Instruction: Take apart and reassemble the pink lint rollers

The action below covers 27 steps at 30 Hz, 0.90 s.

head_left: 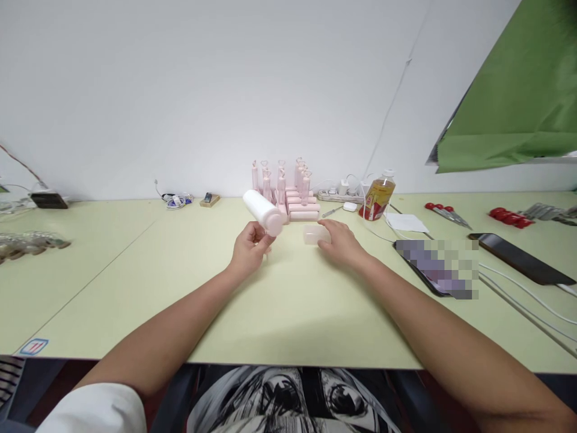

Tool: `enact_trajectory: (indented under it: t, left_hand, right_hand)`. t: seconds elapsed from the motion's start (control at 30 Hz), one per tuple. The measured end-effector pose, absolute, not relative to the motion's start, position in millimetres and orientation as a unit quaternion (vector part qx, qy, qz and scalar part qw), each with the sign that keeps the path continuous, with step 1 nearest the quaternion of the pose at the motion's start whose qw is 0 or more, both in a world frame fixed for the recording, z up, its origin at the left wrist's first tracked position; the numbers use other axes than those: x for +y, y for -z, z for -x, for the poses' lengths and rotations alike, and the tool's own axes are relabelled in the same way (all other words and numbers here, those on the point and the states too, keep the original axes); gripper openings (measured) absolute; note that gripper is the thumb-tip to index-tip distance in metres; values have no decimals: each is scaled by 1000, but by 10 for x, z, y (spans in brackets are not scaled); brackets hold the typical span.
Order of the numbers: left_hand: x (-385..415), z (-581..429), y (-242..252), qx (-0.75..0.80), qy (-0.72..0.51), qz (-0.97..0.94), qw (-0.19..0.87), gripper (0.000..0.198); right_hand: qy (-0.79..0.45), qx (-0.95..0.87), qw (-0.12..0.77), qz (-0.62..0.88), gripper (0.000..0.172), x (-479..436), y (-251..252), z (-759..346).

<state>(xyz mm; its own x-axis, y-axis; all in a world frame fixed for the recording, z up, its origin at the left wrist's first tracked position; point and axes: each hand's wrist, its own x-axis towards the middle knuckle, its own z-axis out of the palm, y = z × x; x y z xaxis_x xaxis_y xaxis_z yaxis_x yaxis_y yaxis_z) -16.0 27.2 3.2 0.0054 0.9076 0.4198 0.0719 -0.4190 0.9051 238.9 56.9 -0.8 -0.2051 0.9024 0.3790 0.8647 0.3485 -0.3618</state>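
Note:
My left hand [251,246] is closed on a lint roller [261,210] with a white cylinder and a pale pink end. It is held tilted above the table, its pink end toward me. To the right, my right hand [340,240] has its thumb and fingers around the end of a translucent plastic cover [312,234], which is low at the table surface. Behind both hands stand several pink handles with loop tops [282,186]. Beside them, several pink rollers [304,210] lie stacked on their sides.
At the right are a drink bottle [378,195], a power strip [340,196], a white paper [408,223], a phone [430,270], a dark phone [518,257], white cables and red-tipped tools [444,211]. Coiled cables [178,201] and a small wooden block [210,201] lie back left.

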Motion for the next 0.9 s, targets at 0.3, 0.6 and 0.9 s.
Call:
enact_trajectory:
  t: [0.3, 0.6, 0.9]
  left_hand:
    - [325, 236, 87, 432, -459, -749, 201, 28]
    - [347, 240, 106, 498, -393, -750, 188, 33]
    - [345, 237, 99, 504, -391, -746, 188, 31]
  right_hand:
    - [-138, -719, 292, 616, 55, 543, -73, -2396]
    - [-409, -580, 531, 462, 46, 416, -165, -2229]
    - [-424, -610, 502, 443, 49, 366, -98, -2155]
